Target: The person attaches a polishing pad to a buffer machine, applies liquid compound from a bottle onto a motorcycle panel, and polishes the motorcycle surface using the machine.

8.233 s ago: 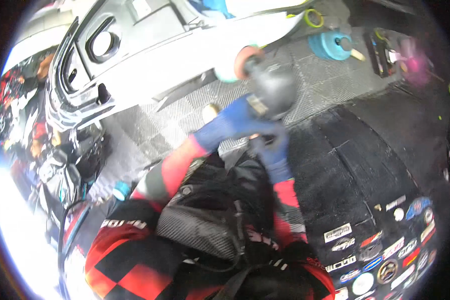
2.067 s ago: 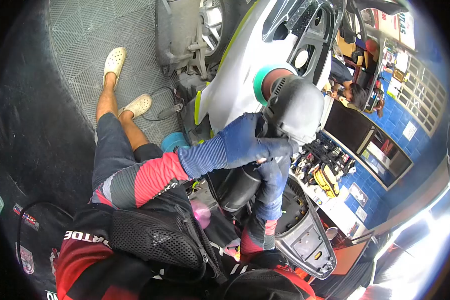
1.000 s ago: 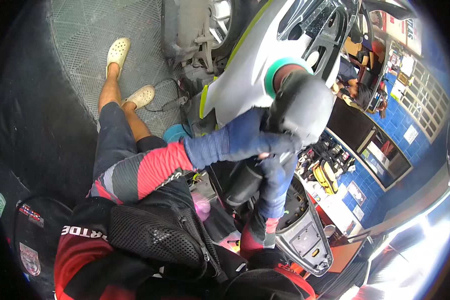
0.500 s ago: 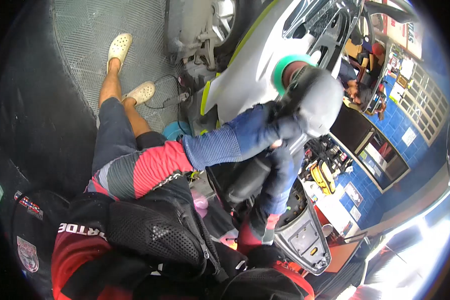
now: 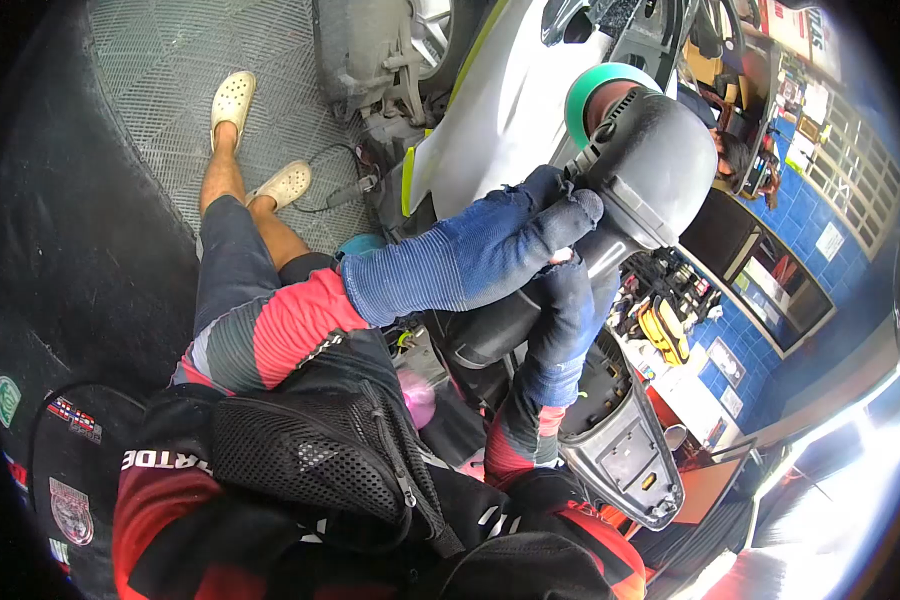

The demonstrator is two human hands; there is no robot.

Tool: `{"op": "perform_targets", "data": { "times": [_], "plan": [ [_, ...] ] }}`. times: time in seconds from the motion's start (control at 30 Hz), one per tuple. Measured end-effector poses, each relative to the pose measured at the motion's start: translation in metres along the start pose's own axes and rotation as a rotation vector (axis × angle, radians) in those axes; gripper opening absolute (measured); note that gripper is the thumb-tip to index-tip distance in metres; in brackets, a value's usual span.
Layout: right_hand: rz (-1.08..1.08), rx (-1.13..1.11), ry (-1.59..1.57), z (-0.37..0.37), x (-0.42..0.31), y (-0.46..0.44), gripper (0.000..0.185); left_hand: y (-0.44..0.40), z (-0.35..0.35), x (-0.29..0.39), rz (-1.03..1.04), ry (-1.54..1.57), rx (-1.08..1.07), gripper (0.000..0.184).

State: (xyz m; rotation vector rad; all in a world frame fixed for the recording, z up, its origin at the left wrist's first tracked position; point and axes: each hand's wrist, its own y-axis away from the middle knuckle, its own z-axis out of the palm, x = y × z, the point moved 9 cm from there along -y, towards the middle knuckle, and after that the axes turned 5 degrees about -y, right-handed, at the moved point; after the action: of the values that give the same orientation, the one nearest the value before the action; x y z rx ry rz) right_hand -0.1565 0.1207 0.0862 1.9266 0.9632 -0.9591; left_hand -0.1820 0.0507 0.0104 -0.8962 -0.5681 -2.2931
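Observation:
A large dark grey power polisher (image 5: 660,155) with a green foam pad (image 5: 582,105) is held out in front of me. My left hand (image 5: 545,220), in a worn blue knit glove, is wrapped round the polisher near its head. Closed on its lower body is my right hand (image 5: 565,290), gloved the same way. A bare fingertip pokes out between the two gloves. The pad overlaps the edge of a glossy white motorcycle panel (image 5: 500,120) with yellow-green trim; whether they touch I cannot tell.
A wheel (image 5: 432,35) and mudguard stand beyond the panel. Legs in dark shorts and cream clogs (image 5: 232,105) are on the ribbed floor mat (image 5: 160,110). A power cord runs near them. A black tail rack (image 5: 625,465) lies close below. Another person is partly visible by cluttered shelves.
The polisher and both hands have moved right and slightly up across the view. The green pad has shifted toward the panel's right edge. The earlier motion blur has cleared.

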Motion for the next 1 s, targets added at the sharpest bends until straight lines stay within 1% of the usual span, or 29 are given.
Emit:
{"op": "perform_targets", "data": {
  "times": [0.07,0.1,0.17,0.2,0.27,0.3,0.33,0.37,0.4,0.43,0.47,0.5,0.53,0.57,0.6,0.63,0.67,0.7,0.73,0.77,0.8,0.83,0.87,0.9,0.97,1.0],
  "plan": [
    [0.000,-0.038,0.003,0.003,-0.001,0.001,0.050,0.023,0.002,0.041,0.769,-0.639,0.255,0.036],
    [0.018,-0.051,0.037,-0.001,0.002,0.003,0.050,0.022,-0.002,0.036,0.765,-0.640,0.264,0.036],
    [0.075,-0.083,0.073,-0.017,0.013,0.014,0.050,0.001,-0.001,0.003,0.428,-0.028,-0.114,0.038],
    [0.097,-0.093,0.072,-0.022,0.017,0.018,0.050,0.003,-0.002,0.004,0.428,-0.028,-0.105,0.038],
    [0.090,-0.104,-0.093,-0.025,0.019,0.024,0.045,0.004,0.004,-0.008,0.194,0.221,-0.193,0.052],
    [0.087,-0.110,-0.176,-0.026,0.020,0.027,0.043,0.001,0.007,-0.012,0.153,0.242,-0.205,0.052],
    [-0.078,-0.104,0.223,-0.042,0.020,0.030,0.044,-0.003,0.010,-0.016,0.111,0.263,-0.217,0.053],
    [-0.235,-0.120,0.417,-0.060,0.026,0.027,0.043,-0.006,0.012,-0.020,0.069,0.284,-0.228,0.054],
    [-0.401,-0.100,0.629,-0.078,0.031,0.026,0.043,-0.006,-0.001,0.006,0.430,-0.136,0.017,0.052],
    [-0.565,-0.049,0.822,-0.097,0.037,0.027,0.043,-0.006,0.002,0.004,0.446,-0.311,0.002,0.051],
    [-0.341,-0.023,0.566,-0.056,0.015,0.018,0.040,-0.002,0.002,0.014,0.468,-0.484,-0.010,0.052],
    [-0.245,-0.029,0.471,-0.046,0.015,0.015,0.039,-0.002,0.004,0.012,0.470,-0.486,-0.008,0.052],
    [-0.150,-0.025,0.375,-0.037,0.014,0.012,0.038,-0.004,0.000,0.005,0.455,-0.492,0.066,0.050],
    [-0.058,-0.013,0.280,-0.027,0.014,0.010,0.037,-0.002,-0.004,0.005,0.521,-0.549,0.146,0.049],
    [-0.056,-0.061,0.218,-0.025,0.017,0.008,0.039,-0.001,-0.008,0.005,0.582,-0.608,0.233,0.048],
    [-0.041,-0.053,0.174,-0.024,0.020,0.009,0.038,0.002,-0.011,0.004,0.637,-0.668,0.326,0.047],
    [-0.059,-0.042,0.113,-0.026,0.023,0.009,0.037,-0.009,-0.008,-0.007,0.440,-0.205,-0.022,0.045],
    [-0.104,-0.028,0.043,-0.031,0.027,0.009,0.037,-0.007,-0.009,-0.008,0.363,-0.006,-0.146,0.049],
    [-0.164,-0.028,-0.012,-0.034,0.030,0.010,0.036,-0.002,-0.005,0.000,0.361,0.125,-0.213,0.053],
    [-0.243,-0.018,0.096,-0.041,0.029,0.015,0.034,0.001,-0.001,0.005,0.375,0.199,-0.249,0.057],
    [-0.434,-0.014,0.316,-0.049,0.024,0.027,0.031,-0.001,-0.002,0.007,0.389,0.249,-0.270,0.061],
    [-0.638,0.018,0.525,-0.054,0.020,0.041,0.029,-0.005,0.000,0.003,0.437,0.109,-0.262,0.064],
    [-0.778,0.046,0.627,-0.047,0.014,0.051,0.026,0.000,-0.004,0.006,0.438,0.080,-0.248,0.071],
    [-0.725,0.023,0.625,-0.045,0.018,0.053,0.031,0.004,-0.010,0.009,0.427,0.077,-0.241,0.071],
    [-0.467,-0.063,0.502,-0.033,0.036,0.054,0.043,0.017,-0.016,0.016,0.411,0.139,-0.373,0.074],
    [-0.399,-0.113,0.461,-0.017,0.039,0.052,0.050,0.023,-0.026,0.020,0.450,0.042,-0.289,0.059]
  ]
}}
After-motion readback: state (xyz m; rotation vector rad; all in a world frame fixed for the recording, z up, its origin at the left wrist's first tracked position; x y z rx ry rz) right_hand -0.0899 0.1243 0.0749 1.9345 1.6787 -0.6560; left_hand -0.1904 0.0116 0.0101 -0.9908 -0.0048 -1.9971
